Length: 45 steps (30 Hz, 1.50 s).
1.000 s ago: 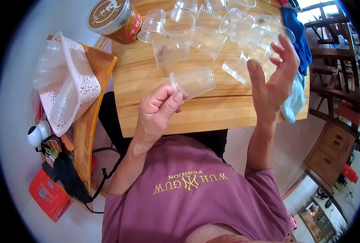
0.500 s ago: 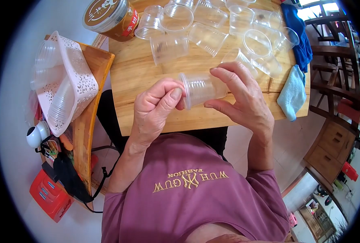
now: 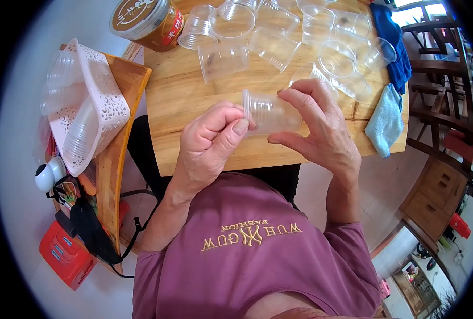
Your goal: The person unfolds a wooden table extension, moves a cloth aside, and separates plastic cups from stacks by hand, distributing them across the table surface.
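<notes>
A clear plastic cup (image 3: 268,112) lies on its side in the air between my hands, above the near part of the table. My left hand (image 3: 215,141) pinches its rim between thumb and curled fingers. Around the base end curves my right hand (image 3: 321,125), thumb below and fingers above. Ribs or nested rims show near the mouth; whether more than one cup is there I cannot tell. Beyond my hands several loose clear cups lie on the wooden table, among them one tipped cup (image 3: 223,62) and another (image 3: 275,49).
A brown lidded tub (image 3: 148,26) stands at the far left corner. Left of the table, a white perforated basket (image 3: 109,106) holds stacked cups on a wooden stand (image 3: 109,196). A light blue cloth (image 3: 384,125) and dark blue cloth (image 3: 399,53) hang over the right edge.
The held cup has shifted slightly right, and its mouth has turned a little away from view. My left hand has moved right with it; my right hand is nearly still.
</notes>
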{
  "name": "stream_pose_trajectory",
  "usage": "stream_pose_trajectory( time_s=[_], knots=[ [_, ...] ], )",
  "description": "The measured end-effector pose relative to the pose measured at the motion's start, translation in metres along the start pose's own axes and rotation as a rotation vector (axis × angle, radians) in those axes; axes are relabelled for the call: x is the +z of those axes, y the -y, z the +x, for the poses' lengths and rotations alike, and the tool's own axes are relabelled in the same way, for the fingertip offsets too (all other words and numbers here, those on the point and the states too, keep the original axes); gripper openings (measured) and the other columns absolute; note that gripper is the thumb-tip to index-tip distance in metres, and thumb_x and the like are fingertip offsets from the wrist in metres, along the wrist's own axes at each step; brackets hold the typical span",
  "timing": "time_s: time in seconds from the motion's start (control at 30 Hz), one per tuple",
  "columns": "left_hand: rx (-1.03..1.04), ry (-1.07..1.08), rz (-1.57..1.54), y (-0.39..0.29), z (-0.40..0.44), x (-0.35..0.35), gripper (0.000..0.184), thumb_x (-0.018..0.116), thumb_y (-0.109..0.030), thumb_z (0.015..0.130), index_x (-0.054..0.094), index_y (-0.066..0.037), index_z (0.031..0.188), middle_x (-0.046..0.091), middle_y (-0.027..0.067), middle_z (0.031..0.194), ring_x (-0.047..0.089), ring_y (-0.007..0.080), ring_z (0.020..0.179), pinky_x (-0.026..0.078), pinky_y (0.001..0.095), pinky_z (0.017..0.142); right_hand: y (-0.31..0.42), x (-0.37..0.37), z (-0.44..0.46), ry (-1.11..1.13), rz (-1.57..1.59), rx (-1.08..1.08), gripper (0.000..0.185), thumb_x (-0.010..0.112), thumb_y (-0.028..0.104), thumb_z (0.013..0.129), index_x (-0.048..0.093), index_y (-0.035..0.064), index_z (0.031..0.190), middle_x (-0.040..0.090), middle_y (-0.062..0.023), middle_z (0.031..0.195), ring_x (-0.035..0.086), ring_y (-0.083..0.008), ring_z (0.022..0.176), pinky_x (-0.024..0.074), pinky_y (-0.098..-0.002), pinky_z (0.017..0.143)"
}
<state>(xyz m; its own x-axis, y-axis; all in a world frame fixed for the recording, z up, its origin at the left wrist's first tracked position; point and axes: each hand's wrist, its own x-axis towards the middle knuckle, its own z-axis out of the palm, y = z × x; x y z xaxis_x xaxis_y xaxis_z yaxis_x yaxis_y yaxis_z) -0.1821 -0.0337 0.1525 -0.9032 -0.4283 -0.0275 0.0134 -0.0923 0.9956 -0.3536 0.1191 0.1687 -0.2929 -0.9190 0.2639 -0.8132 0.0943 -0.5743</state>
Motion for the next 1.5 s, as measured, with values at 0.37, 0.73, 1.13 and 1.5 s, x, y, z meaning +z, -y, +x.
stream_pose_trajectory(
  time_s=[0.37, 0.73, 1.13, 1.5],
  knots=[
    [-0.033, -0.055, 0.051, -0.009, 0.001, 0.001, 0.008, 0.055, 0.000, 0.094, 0.062, 0.002, 0.091, 0.063, 0.0045, 0.088, 0.056, 0.0104, 0.078, 0.045, 0.0244, 0.072, 0.001, -0.010, 0.000, 0.047, 0.044, 0.019, 0.061, 0.087, 0.030, 0.068, 0.058, 0.0044, 0.115, 0.061, -0.0121, 0.108, 0.062, -0.0302, 0.093, 0.0515, -0.0379, 0.079],
    [-0.072, -0.286, 0.033, -0.011, 0.002, -0.022, 0.011, 0.053, 0.005, 0.091, 0.062, 0.001, 0.088, 0.064, 0.0036, 0.093, 0.048, 0.0040, 0.069, 0.040, 0.0191, 0.064, -0.002, -0.030, 0.000, 0.008, 0.076, 0.112, 0.056, 0.085, 0.028, 0.072, 0.056, 0.0049, 0.114, 0.058, -0.0137, 0.106, 0.059, -0.0335, 0.095, 0.0486, -0.0408, 0.082],
    [0.150, -0.327, 0.005, -0.033, 0.021, -0.019, 0.016, 0.051, -0.009, 0.099, 0.063, 0.002, 0.095, 0.064, 0.0094, 0.096, 0.051, 0.0080, 0.065, 0.045, 0.0223, 0.059, -0.020, -0.041, 0.030, -0.293, -0.089, 0.097, 0.071, 0.081, 0.027, 0.081, 0.046, 0.0029, 0.137, 0.042, -0.0198, 0.143, 0.047, -0.0395, 0.129, 0.0456, -0.0455, 0.101],
    [0.190, -0.257, 0.166, -0.055, 0.081, -0.012, 0.029, 0.055, -0.009, 0.099, 0.058, 0.005, 0.125, 0.064, 0.0100, 0.116, 0.063, 0.0096, 0.091, 0.050, 0.0241, 0.079, -0.007, -0.038, 0.003, -0.257, 0.095, 0.135, 0.041, 0.075, 0.010, 0.084, 0.059, 0.0006, 0.120, 0.059, -0.0168, 0.127, 0.061, -0.0321, 0.109, 0.0509, -0.0386, 0.090]
  ],
)
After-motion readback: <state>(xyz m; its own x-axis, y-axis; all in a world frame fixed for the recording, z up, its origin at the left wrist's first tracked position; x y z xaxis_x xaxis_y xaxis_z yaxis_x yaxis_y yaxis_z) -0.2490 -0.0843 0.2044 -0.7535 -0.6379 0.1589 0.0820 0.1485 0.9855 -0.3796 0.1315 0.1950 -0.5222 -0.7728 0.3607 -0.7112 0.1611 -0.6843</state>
